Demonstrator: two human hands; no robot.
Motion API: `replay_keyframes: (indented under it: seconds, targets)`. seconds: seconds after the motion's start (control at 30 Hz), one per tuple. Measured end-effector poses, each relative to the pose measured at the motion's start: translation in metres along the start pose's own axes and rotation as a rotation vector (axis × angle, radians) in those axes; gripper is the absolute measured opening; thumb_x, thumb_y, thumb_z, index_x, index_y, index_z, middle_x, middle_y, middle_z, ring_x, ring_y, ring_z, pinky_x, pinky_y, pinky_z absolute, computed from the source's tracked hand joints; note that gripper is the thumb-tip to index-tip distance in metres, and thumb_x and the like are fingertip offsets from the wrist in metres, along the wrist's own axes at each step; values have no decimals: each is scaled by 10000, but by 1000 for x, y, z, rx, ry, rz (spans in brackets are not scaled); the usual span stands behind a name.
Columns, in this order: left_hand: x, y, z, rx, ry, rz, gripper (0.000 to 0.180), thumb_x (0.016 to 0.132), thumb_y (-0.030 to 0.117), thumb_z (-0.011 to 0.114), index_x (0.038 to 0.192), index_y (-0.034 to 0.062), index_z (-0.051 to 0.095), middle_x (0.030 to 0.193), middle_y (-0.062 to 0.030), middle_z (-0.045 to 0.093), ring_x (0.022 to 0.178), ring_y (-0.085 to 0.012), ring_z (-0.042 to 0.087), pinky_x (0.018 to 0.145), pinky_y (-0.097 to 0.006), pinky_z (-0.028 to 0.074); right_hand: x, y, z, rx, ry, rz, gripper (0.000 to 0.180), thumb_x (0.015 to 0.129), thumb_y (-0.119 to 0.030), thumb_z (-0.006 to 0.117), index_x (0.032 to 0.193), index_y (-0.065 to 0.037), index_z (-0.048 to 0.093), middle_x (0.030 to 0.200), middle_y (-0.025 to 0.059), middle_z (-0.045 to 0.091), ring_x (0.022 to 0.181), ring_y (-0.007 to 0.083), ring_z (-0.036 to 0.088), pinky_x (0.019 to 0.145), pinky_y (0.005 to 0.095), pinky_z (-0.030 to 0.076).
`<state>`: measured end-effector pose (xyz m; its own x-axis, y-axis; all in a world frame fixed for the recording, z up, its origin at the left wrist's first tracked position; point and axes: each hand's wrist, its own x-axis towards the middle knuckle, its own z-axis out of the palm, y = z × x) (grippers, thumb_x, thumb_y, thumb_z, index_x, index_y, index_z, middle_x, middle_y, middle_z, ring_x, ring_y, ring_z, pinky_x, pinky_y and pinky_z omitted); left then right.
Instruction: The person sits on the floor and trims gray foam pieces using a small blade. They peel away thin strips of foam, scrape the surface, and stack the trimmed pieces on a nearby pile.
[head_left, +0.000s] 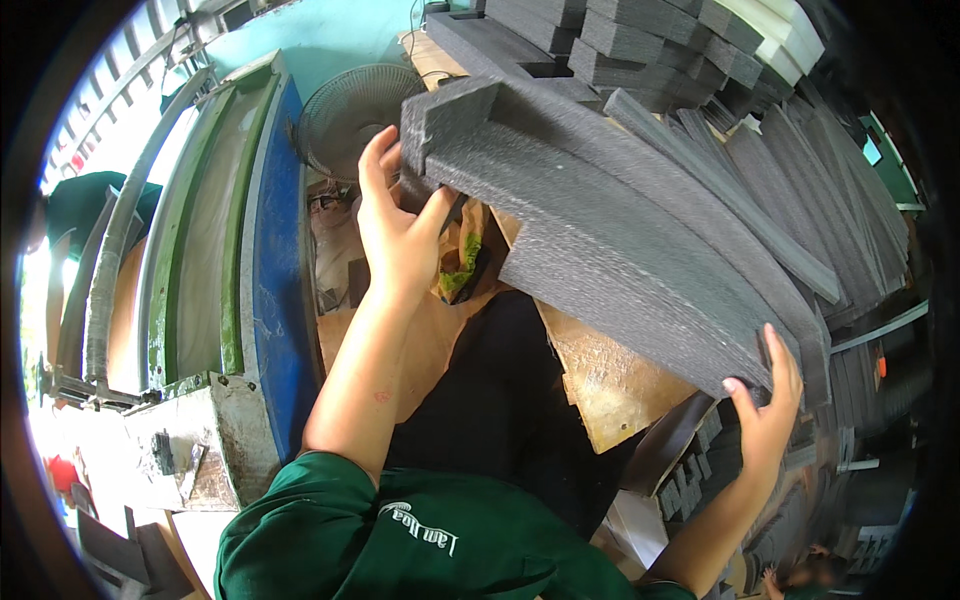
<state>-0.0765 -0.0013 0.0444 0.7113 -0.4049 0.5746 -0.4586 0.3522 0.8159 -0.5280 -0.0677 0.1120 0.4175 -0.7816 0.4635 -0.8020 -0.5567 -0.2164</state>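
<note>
A long dark-grey foam piece with raised edges and a block end is held up across my front, slanting down to the right. My left hand grips its left end, the thumb under the near edge and the fingers on the end face. At the lower right end, my right hand clasps the near edge and corner, thumb in front; some fingers are hidden behind the foam. Below the piece lies a wooden board with a glossy, stained surface. A yellow and green item sits beside my left wrist, its kind unclear.
Stacked grey foam blocks stand at the back, with long foam strips piled to the right. A round fan and a blue and green machine frame are at the left. Another person's sleeve shows at far left.
</note>
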Motion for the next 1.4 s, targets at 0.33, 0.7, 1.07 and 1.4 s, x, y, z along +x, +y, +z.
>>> replay_keyframes:
  seconds: [0.33,0.7,1.07,1.4]
  targets:
    - [15,99,14,196,25,364,539,790,77,920,1261,-18,678,1121,-122,778,1038,-203,746,943,-340,590,17,-93,-2,-287,193,-502,1349,580,-517,975,1702,-140,327,1690,255,431,1515,486,446,1216,607,367]
    - [0,121,6,119,-114,376,545,729,103,918,1223,0,711,1066,-132,779,981,-245,775,926,-344,600,54,-78,-32,-172,84,-534,1072,571,-96,842,1602,-159,558,1602,185,533,1382,431,567,1168,564,392]
    - [-6,113,4,8,-181,144,553,786,47,879,1280,-75,661,1137,-138,752,1048,-164,719,967,-320,578,42,-100,-52,-209,79,-513,908,596,-99,838,1489,-148,681,1521,161,613,1314,378,613,1126,510,420]
    - [-21,113,14,181,-110,436,641,819,86,821,1377,-115,578,1159,-185,722,1005,-199,693,933,-334,563,9,-117,-22,-224,67,-485,786,740,-83,796,1485,-319,706,1543,182,565,1243,404,585,1035,544,438]
